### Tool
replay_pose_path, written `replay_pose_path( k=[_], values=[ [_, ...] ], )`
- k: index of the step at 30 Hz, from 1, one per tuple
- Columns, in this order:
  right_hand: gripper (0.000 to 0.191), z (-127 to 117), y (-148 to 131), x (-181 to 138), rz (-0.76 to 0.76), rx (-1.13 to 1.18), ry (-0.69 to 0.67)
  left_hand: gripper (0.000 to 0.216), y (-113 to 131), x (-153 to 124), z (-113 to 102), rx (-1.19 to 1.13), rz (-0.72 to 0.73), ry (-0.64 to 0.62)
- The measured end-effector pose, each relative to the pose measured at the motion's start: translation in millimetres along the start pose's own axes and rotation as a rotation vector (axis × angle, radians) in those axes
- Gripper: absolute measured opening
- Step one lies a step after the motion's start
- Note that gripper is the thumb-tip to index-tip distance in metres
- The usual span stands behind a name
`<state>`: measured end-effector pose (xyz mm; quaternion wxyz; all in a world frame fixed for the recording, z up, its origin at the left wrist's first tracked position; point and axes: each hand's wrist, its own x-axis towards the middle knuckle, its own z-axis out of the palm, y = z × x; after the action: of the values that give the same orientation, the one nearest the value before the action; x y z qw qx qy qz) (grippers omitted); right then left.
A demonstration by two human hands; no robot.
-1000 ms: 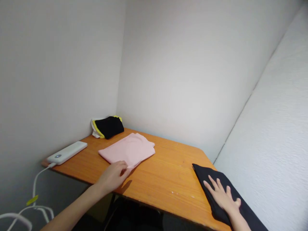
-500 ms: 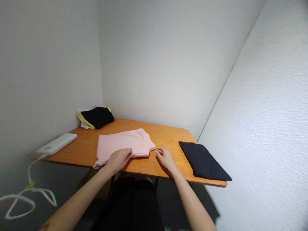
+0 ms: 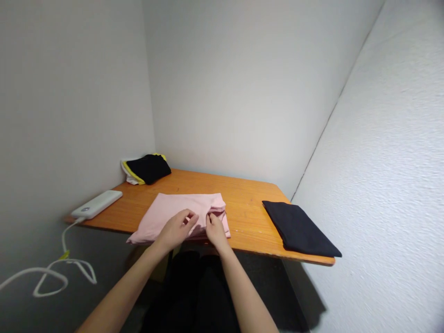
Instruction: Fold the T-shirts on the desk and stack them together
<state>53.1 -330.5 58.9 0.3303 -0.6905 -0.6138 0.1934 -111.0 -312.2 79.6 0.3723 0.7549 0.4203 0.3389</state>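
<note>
A folded pink cloth (image 3: 173,210) lies at the near edge of the wooden table (image 3: 246,208), part of it hanging over the edge. My left hand (image 3: 176,229) rests on the cloth's near part with fingers curled and pinching the fabric. My right hand (image 3: 215,229) sits beside it and pinches the cloth's right near edge, lifting a layer so a darker pink fold shows.
A folded black cloth (image 3: 300,227) lies at the table's right end by the wall. A black and yellow garment pile (image 3: 147,167) sits in the far left corner. A white power bank (image 3: 97,204) with a white cable (image 3: 52,273) lies at the left edge.
My right hand left the black cloth and came to the pink cloth. The pink cloth has been pulled toward the near edge. Both hands now pinch it.
</note>
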Motion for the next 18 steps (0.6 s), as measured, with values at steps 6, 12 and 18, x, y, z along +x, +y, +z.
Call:
replay_pose_path(
  k=[6, 12, 18],
  values=[
    [0.014, -0.7, -13.9, -29.0, -0.09, 0.27, -0.022, 0.037, 26.5, -7.2, 5.0, 0.233, -0.083, -0.014],
    [0.01, -6.9, -20.6, -45.7, -0.099, 0.113, -0.033, 0.044, 22.1, -25.8, 6.9, 0.121, -0.105, -0.054],
    [0.023, -35.9, -12.7, -38.8, -0.127, -0.019, 0.083, 0.043, -4.1, -24.1, -18.1, -0.106, -0.1, 0.183]
  ],
)
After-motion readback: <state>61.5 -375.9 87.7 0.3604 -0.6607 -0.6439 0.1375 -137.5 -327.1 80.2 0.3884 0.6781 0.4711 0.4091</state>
